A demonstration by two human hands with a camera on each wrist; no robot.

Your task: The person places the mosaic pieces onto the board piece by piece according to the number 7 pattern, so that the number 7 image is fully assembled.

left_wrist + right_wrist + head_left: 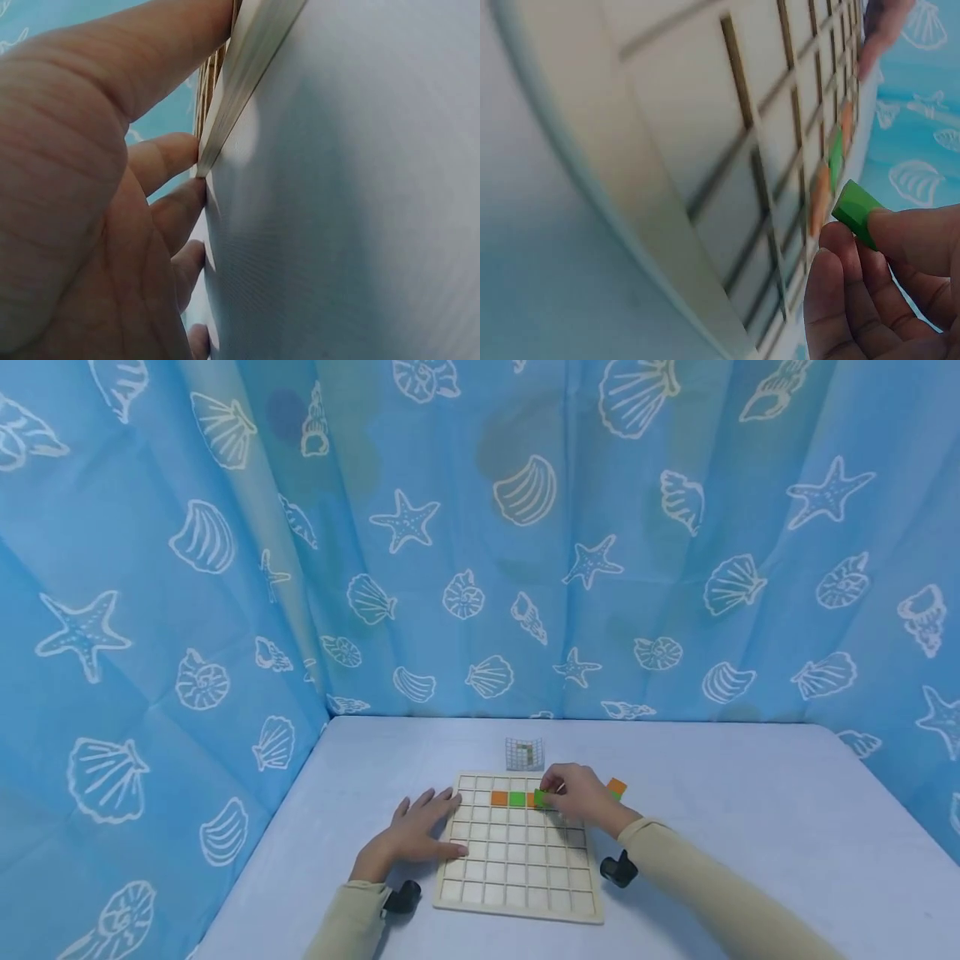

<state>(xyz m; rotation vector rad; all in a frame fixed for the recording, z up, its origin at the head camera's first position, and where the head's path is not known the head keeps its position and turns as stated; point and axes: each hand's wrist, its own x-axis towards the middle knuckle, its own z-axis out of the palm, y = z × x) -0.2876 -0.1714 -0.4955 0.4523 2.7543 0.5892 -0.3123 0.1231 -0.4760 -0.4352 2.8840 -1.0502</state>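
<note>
Right hand (576, 790) is pinching green tile (859, 208) over board (517, 874) one o'clock, likely placing, needing lowering, splayed left hand (414, 835) touching nine.

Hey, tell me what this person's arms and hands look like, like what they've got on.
Both arms are in plain beige long sleeves: left sleeve, right sleeve. The left hand and right hand wear no gloves. A small, black, rounded device sits at each wrist, left device and right device; any markings are too small to read.
</note>
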